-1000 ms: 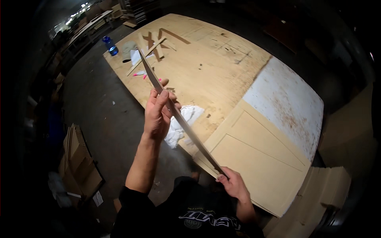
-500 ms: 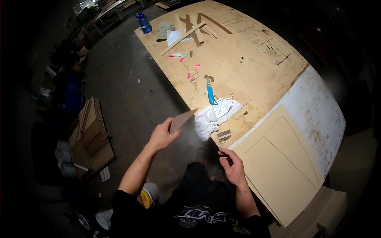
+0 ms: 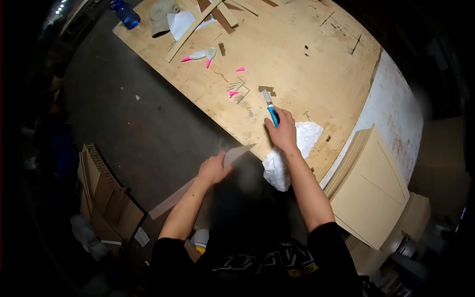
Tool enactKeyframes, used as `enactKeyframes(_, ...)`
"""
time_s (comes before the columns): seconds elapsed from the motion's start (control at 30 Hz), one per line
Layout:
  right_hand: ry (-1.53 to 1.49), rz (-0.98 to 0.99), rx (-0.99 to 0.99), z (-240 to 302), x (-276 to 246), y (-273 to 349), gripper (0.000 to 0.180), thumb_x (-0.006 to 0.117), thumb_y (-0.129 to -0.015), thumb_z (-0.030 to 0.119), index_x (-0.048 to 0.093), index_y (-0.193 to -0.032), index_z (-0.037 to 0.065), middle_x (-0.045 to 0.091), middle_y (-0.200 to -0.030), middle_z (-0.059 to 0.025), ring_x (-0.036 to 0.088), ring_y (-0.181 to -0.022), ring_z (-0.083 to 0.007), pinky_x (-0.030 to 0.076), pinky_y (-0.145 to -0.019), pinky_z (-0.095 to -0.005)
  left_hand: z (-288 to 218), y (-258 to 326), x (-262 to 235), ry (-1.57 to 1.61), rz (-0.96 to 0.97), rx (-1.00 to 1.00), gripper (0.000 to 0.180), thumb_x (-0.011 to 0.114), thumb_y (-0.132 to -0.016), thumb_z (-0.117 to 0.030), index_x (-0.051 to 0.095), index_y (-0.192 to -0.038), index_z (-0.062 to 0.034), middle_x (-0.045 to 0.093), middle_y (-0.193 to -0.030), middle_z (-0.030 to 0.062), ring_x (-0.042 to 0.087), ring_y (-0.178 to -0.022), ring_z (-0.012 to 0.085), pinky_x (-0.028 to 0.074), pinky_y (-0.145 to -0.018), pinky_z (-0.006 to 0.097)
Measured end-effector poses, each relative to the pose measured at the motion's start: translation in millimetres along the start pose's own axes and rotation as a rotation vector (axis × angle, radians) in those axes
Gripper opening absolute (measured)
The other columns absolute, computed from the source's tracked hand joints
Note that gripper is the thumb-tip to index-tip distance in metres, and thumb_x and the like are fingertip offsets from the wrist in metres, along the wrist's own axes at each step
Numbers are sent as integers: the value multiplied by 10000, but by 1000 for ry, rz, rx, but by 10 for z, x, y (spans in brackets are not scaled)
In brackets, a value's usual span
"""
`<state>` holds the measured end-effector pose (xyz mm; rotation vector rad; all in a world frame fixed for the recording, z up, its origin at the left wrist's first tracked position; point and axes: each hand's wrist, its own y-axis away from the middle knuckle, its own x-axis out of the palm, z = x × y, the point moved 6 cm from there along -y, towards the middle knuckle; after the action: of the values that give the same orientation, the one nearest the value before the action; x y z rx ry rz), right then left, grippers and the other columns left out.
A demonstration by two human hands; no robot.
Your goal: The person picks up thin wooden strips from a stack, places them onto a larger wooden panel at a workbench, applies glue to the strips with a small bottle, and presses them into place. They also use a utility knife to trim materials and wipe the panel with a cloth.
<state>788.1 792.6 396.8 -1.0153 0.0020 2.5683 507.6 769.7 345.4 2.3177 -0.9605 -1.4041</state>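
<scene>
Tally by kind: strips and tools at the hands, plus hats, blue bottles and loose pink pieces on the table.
Strip in left hand: 1
Blue-handled tool at right hand: 1
Hat: 1
Blue bottle: 1
Loose pink pieces: 2
Total: 6

The black shirt [image 3: 237, 242] has short sleeves [image 3: 329, 245]. Pale outlined lettering [image 3: 298, 255] crosses it, above a small yellow-and-red mark [image 3: 303, 271]. Left hand [image 3: 213, 169] and right hand [image 3: 283, 133] are bare.

tabletop [image 3: 326, 94] bright | floor [image 3: 114, 123] dim | picture rim near-black | lamps [image 3: 60, 9] glow upper left | fisheye bends tabletop edges
</scene>
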Motion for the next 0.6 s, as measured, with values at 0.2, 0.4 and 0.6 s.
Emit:
enactKeyframes(0.2,165,-47,272,-354,360,-201,434,677,-935,207,659,-1351,87,605,-1213,-206,622,-1071,-345,506,-959,-380,-20,-239,-360,-93,203,77,458,682,-926,-376,516,-1250,-98,728,-1024,272,692,-992,474,550,-854,568)
enactKeyframes(0.4,-646,149,780,-183,333,928,208,549,-1053,180,667,-1194,82,671,-908,-37,646,-809,-136,530,-764,-325,24,-445,-485,-147,308,149,443,696,-925,-339,506,-1243,-96,727,-997,271,690,-977,480,547,-851,569)
enactKeyframes(0.6,-212,-11,575,-245,751,1858,264,574,-1063,229,541,-1257,53,681,-856,-104,688,-752,-230,542,-704,-398,-52,-611,-504,-225,405,228,420,695,-924,-336,507,-1210,-93,726,-992,270,685,-984,479,543,-851,567)
